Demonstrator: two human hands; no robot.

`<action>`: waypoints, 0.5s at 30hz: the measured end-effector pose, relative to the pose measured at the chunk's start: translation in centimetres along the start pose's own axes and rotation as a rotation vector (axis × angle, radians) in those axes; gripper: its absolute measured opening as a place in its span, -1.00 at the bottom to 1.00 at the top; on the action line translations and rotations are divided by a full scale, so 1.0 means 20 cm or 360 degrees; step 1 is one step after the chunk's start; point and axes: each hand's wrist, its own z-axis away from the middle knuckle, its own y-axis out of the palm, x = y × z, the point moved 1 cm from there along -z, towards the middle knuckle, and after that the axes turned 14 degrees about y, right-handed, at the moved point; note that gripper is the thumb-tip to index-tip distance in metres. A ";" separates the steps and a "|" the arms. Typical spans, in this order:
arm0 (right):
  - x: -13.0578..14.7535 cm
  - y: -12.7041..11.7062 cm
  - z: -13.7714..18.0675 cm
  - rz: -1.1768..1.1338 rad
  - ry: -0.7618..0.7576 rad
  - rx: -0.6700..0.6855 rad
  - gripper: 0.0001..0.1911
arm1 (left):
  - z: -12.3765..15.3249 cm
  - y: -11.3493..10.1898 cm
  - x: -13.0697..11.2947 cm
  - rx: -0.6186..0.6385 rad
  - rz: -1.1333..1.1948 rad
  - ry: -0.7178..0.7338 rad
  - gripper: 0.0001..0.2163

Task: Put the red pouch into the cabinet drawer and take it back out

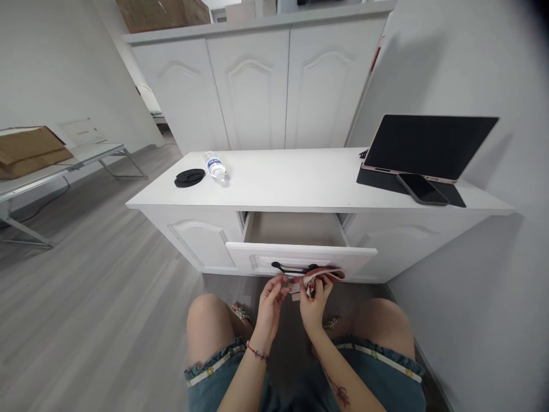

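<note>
Both my hands hold a small red and white cloth item (318, 276) just in front of the open drawer (300, 254) of a low white cabinet (300, 183). My left hand (271, 303) pinches its left end with closed fingers. My right hand (315, 302) grips it from below, fingers curled round it. The item hangs at the height of the drawer's black handle (285, 268). What shows of the drawer's inside is bare. I am crouched, knees either side of my arms.
On the cabinet top lie a plastic water bottle (215, 167), a black round lid (189, 177), a propped tablet (424, 146) and a phone (422, 189). White cupboards (257, 91) stand behind. A wall is close on the right. A folding table (51, 171) with a cardboard box stands left.
</note>
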 end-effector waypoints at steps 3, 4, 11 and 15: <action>-0.01 0.02 0.04 -0.0067 -0.0076 0.0024 -0.83 | 0.02 -0.06 -0.01 -0.0058 -0.0023 0.0012 -0.75; -0.01 0.03 0.05 -0.0084 -0.0096 0.0034 -0.83 | 0.03 -0.08 -0.01 -0.0084 -0.0027 0.0013 -0.76; 0.07 0.12 0.16 -0.0084 -0.0054 0.0070 -0.91 | 0.08 -0.20 0.02 -0.0222 -0.0027 0.0006 -0.75; 0.06 0.20 0.19 -0.0060 -0.0177 0.0241 -0.87 | 0.09 -0.27 0.03 -0.0265 -0.0022 -0.0006 -0.75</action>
